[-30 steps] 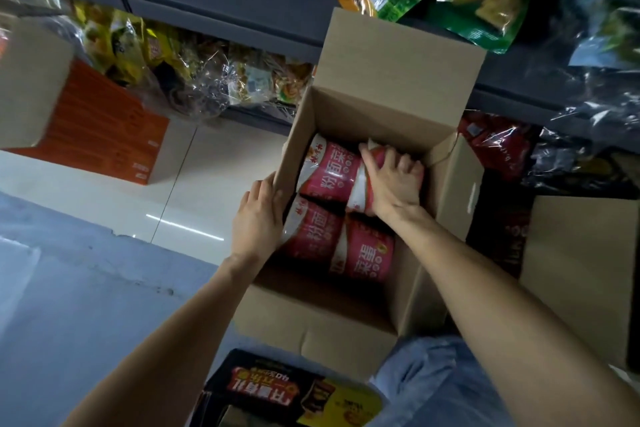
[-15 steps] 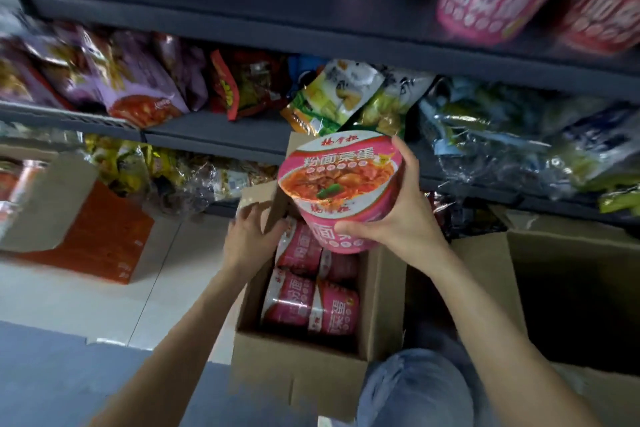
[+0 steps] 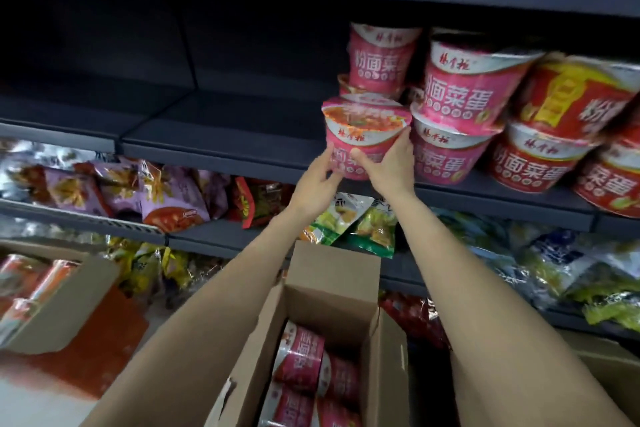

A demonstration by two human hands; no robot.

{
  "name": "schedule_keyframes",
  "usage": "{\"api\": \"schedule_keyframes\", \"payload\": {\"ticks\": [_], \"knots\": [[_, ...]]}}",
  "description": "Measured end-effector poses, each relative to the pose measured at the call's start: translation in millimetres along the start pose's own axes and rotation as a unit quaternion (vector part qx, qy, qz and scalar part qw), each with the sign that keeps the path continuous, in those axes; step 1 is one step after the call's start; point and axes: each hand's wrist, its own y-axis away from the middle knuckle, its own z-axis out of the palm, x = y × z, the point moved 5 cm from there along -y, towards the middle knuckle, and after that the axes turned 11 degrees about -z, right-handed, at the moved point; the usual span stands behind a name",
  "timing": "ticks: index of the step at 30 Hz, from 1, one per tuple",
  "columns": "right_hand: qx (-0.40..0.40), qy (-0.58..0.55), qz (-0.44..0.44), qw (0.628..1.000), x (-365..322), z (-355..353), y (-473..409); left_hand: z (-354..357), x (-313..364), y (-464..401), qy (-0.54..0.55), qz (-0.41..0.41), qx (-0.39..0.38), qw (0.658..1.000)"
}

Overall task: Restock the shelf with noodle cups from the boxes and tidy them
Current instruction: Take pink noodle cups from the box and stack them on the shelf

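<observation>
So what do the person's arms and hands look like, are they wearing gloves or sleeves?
No gloves and no sleeves show. Both forearms are bare all the way down the picture. The left hand and right hand have no rings, watch or bracelets that I can see.

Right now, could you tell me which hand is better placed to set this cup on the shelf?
Right hand: it grips the pink cup underneath, while the left hand only steadies its side.

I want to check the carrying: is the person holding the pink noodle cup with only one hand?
No, both the left hand and the right hand hold the pink noodle cup at the shelf edge.
</observation>
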Motion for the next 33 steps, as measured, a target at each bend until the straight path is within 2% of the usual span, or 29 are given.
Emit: {"api": "schedule_keyframes", "payload": {"ticks": [2,3,5,8,10,12,14,17,19,22,24,28,33], "knots": [[-0.004,0.12,0.049,0.992,15,-1,-6,3,-2,-18,-0.081,-0.019,0.023,0.996],[0.0,0.13,0.043,0.991,17,-1,-7,4,-3,-26,-0.087,-0.033,0.025,0.995],[0.008,0.087,0.005,0.996,19,2,-2,8,-6,-34,-0.069,-0.051,0.007,0.996],[0.041,0.057,-0.083,0.994,21,11,39,10,-15,-28,-0.048,-0.015,-0.01,0.999],[0.055,0.07,-0.138,0.986,28,19,79,6,-27,-5,-0.031,0.032,0.035,0.998],[0.035,0.065,-0.161,0.984,45,31,119,1,-55,31,-0.008,0.066,0.105,0.992],[-0.019,0.056,-0.154,0.986,67,47,152,-1,-102,73,-0.016,0.034,0.169,0.985],[-0.174,0.089,-0.11,0.975,99,81,189,-1,-193,126,-0.108,-0.096,0.221,0.964],[-0.288,0.108,-0.077,0.948,123,110,210,5,-253,148,-0.213,-0.205,0.178,0.939],[-0.419,0.139,-0.051,0.896,160,155,241,23,-315,168,-0.285,-0.358,0.037,0.888],[-0.465,0.167,-0.045,0.868,181,179,254,33,-330,170,-0.292,-0.358,0.01,0.887],[-0.511,0.217,-0.048,0.831,218,224,269,32,-337,162,-0.336,-0.278,0.081,0.896],[-0.598,0.261,-0.046,0.756,263,277,297,36,-341,165,-0.348,-0.232,0.11,0.902]]}}
